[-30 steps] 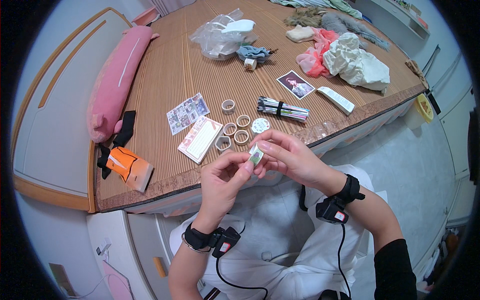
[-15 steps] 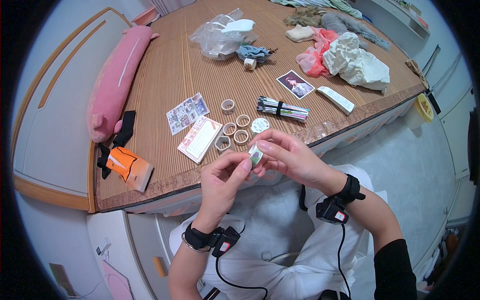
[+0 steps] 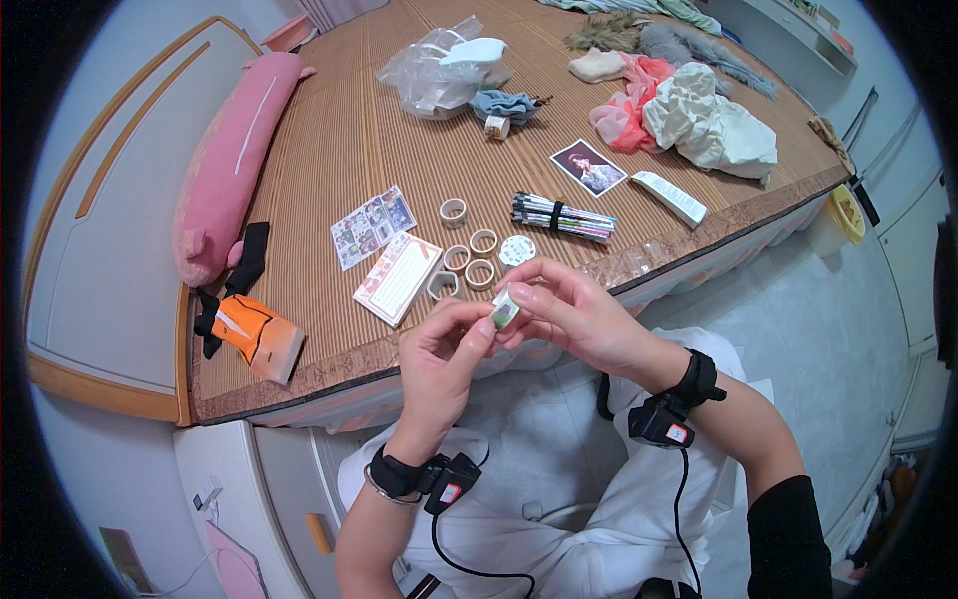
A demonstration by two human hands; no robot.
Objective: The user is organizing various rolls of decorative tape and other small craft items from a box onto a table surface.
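Between my two hands, just past the bed's front edge, is a small roll of washi tape (image 3: 506, 311) with a pale green and purple pattern. My left hand (image 3: 445, 344) pinches its lower left side with thumb and forefinger. My right hand (image 3: 567, 311) grips its upper right side, thumb on top. Closest to them on the mat lie several more tape rolls, among them a pale ring (image 3: 480, 274), a ring with a wavy outline (image 3: 442, 286) and a white patterned roll (image 3: 517, 251). A notepad (image 3: 398, 279) rests left of these, by a sticker sheet (image 3: 372, 228).
A strapped bundle of pens (image 3: 563, 217), a photo card (image 3: 589, 168) and a white box (image 3: 669, 200) lie to the right. An orange pack (image 3: 257, 337) and a long pink plush (image 3: 239, 165) are at left. Farther back are a plastic bag (image 3: 429, 75) and crumpled white cloth (image 3: 711, 122).
The tape roll has tilted slightly and shifted a little to the left between my fingers. Both hands keep their hold, and the things on the mat have not moved.
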